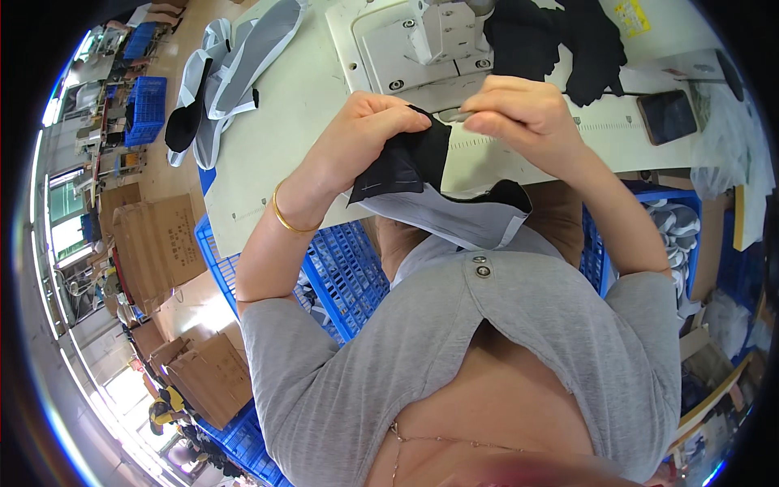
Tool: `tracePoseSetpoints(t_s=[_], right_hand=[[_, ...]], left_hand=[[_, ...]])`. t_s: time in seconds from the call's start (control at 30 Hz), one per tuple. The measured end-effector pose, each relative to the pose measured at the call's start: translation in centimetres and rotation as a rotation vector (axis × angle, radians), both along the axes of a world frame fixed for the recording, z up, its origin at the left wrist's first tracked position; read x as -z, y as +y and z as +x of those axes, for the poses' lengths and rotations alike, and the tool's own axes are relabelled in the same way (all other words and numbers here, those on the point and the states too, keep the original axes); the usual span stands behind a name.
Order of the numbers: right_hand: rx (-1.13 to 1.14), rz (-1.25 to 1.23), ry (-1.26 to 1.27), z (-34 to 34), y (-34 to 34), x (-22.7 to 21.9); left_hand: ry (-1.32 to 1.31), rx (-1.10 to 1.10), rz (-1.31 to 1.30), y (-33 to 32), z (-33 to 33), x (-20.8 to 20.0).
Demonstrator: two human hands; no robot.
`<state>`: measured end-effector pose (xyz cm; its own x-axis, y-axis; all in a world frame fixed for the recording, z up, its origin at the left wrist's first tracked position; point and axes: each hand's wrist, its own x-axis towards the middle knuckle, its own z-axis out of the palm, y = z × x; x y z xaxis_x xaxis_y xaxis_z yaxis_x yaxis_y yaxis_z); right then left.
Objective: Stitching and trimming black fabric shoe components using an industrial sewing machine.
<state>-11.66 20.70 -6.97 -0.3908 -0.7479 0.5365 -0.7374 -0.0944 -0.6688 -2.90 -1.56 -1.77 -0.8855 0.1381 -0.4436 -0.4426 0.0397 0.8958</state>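
Observation:
My left hand is closed on a black and grey shoe upper, pinching its black end between thumb and fingers at the table's front edge. The rest of the upper droops over my lap, its pale grey inside facing up. Close to that black end, my right hand is closed round a small, slim greyish tool. Its tip points left toward the fabric; most of it is hidden in my fingers, so its kind is unclear. Just beyond both hands stands a white sewing machine.
Grey and black uppers lie at the table's far left. Black fabric pieces rest right of the machine, near a dark phone and a clear plastic bag. Blue crates flank my lap. Cardboard boxes stand at left.

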Motion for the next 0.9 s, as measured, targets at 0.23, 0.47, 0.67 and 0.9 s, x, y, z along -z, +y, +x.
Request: tracePoseSetpoints(t_s=[0.23,0.47,0.67,0.9], right_hand=[[0.200,-0.037,-0.824,3.8,-2.4,-0.1],[0.365,-0.214,-0.827,3.2,-3.4,-0.7],[0.337,-0.125,-0.752,3.6,-3.4,-1.4],[0.472,-0.155,-0.400,2.8,-3.2,-1.2]], left_hand=[[0.476,-0.180,-0.410,2.2,0.1,0.0],[0.984,-0.481,-0.855,5.1,3.1,2.3],[0.968,-0.604,-0.727,4.8,2.1,2.3],[0.751,-0.600,-0.436,3.5,1.9,1.5]])
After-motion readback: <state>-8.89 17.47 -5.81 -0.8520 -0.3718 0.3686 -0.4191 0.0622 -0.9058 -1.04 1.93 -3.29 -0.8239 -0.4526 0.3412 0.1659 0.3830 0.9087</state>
